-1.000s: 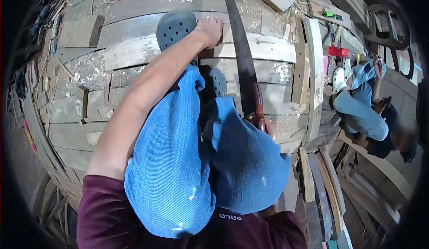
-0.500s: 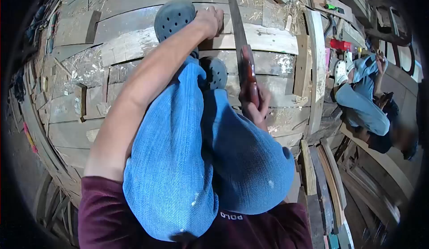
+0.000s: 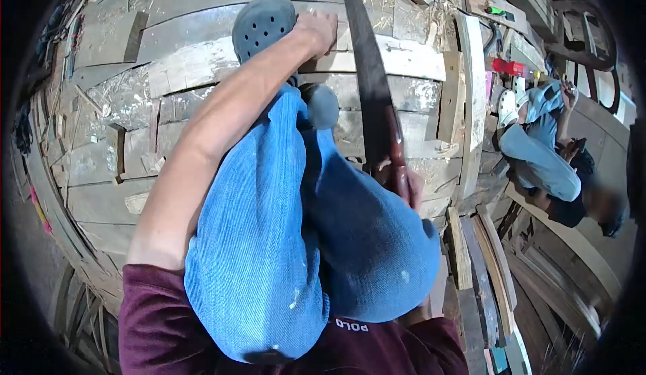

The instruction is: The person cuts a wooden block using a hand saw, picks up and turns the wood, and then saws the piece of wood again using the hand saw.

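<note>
My right hand (image 3: 412,185) is wrapped around the reddish-brown wooden handle of a handsaw (image 3: 371,72), low beside my right knee. The long dark blade points away from me and crosses over a pale wooden board (image 3: 404,57). My left hand (image 3: 318,29) is closed on that board, to the left of the blade, its fingers curled and partly hidden. Next to that hand, my left grey clog (image 3: 264,28) stands over the board; my right clog (image 3: 321,106) is behind it, nearer me. Where the teeth meet the wood cannot be made out.
Worn floor planks (image 3: 222,123) carry shavings and offcuts. A long upright-lying beam (image 3: 475,106) is to the right, with stacked boards (image 3: 479,274) nearer me. Beyond are a red object (image 3: 508,67), a green-handled tool (image 3: 496,11) and another seated person (image 3: 542,153).
My right hand has pulled the handsaw back toward me and slightly right, so more of its wide blade shows. The left hand stays at the same spot on the board.
</note>
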Demonstrator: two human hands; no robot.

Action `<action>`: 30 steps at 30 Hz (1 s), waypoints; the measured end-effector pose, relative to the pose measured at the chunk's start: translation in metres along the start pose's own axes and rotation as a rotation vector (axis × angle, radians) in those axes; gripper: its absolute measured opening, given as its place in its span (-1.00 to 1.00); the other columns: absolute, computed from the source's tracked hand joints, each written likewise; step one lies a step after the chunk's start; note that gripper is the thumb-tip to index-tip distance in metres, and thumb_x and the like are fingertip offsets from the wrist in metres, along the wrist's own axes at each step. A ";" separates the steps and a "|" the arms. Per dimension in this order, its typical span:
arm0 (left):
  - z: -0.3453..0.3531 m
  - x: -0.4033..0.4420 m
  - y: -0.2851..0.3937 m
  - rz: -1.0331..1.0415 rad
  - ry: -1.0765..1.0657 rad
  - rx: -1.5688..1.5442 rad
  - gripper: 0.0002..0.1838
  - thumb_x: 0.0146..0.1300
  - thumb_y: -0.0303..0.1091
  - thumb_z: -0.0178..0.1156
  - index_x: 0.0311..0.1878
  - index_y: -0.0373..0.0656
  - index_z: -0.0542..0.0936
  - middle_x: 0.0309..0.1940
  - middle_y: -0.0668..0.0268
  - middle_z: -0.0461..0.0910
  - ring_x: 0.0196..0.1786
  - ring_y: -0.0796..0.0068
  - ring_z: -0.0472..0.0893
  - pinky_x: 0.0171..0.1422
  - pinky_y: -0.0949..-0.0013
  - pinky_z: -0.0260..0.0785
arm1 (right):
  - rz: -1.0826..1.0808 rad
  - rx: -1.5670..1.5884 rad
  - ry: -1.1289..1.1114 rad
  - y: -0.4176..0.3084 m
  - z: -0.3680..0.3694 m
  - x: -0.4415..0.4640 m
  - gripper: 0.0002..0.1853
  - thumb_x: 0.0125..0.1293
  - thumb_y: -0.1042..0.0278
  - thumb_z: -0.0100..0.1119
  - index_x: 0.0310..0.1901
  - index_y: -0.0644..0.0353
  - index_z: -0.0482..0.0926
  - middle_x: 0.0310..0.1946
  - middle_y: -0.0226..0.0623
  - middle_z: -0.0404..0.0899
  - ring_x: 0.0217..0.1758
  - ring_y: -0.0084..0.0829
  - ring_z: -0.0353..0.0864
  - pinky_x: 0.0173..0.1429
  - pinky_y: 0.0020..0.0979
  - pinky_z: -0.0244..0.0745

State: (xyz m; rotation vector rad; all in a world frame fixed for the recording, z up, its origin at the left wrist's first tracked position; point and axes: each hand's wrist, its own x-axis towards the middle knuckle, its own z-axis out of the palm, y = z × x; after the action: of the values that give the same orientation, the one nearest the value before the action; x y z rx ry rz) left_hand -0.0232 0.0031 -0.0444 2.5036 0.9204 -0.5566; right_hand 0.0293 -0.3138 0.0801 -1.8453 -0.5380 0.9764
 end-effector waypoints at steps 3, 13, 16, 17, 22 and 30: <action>-0.002 -0.005 0.002 -0.003 0.022 -0.004 -0.26 -0.07 -0.25 0.41 0.13 -0.32 0.27 0.03 -0.09 0.40 0.11 0.04 0.46 0.08 0.13 0.38 | -0.046 0.015 0.011 0.002 0.012 0.009 -0.61 -0.10 0.30 0.03 -0.20 0.36 0.43 -0.49 -0.35 0.41 -0.44 -0.53 0.36 -0.35 -0.48 0.27; 0.006 0.003 -0.003 -0.011 0.063 -0.069 -0.26 -0.11 -0.33 0.41 0.12 -0.32 0.23 0.00 -0.12 0.38 0.05 -0.06 0.48 0.12 0.05 0.34 | 0.067 -0.032 -0.030 -0.005 -0.016 -0.015 -0.57 -0.10 0.39 0.01 -0.12 0.35 0.42 -0.39 -0.29 0.45 -0.36 -0.51 0.41 -0.20 -0.45 0.35; 0.015 0.004 -0.001 -0.006 0.122 -0.071 -0.26 -0.10 -0.30 0.42 0.12 -0.32 0.25 0.00 -0.11 0.39 0.06 -0.07 0.48 0.12 0.07 0.35 | 0.186 -0.057 0.026 -0.018 -0.015 -0.023 -0.49 -0.12 0.48 0.00 0.00 0.35 0.38 -0.29 -0.24 0.47 -0.29 -0.49 0.45 -0.08 -0.42 0.39; 0.018 0.001 0.002 -0.019 0.122 -0.062 -0.25 -0.10 -0.29 0.42 0.12 -0.32 0.25 0.00 -0.10 0.39 0.06 -0.07 0.47 0.11 0.08 0.35 | 0.191 -0.050 0.030 -0.019 -0.012 -0.019 -0.47 -0.13 0.50 0.01 0.02 0.35 0.37 -0.27 -0.23 0.47 -0.27 -0.48 0.46 -0.06 -0.41 0.40; 0.015 0.006 -0.006 0.023 0.097 -0.063 -0.26 -0.06 -0.24 0.40 0.13 -0.33 0.26 0.01 -0.07 0.39 0.12 -0.01 0.44 0.14 0.07 0.32 | 0.146 0.018 0.030 -0.016 -0.004 -0.006 -0.39 -0.18 0.49 0.03 0.07 0.36 0.33 -0.19 -0.15 0.48 -0.20 -0.42 0.48 0.00 -0.37 0.42; -0.003 -0.006 -0.005 0.057 0.049 -0.068 -0.33 -0.12 -0.34 0.43 0.04 -0.37 0.32 -0.04 -0.10 0.46 0.01 -0.04 0.53 0.05 0.10 0.41 | 0.048 0.250 0.091 -0.021 -0.003 -0.020 -0.36 -0.29 0.30 0.09 -0.03 0.37 0.38 -0.27 -0.10 0.48 -0.27 -0.39 0.48 -0.11 -0.43 0.41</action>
State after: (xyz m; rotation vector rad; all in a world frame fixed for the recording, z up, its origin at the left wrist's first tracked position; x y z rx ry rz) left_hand -0.0302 0.0047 -0.0400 2.4840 0.8684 -0.4400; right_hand 0.0211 -0.3203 0.1077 -1.6749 -0.3027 0.9411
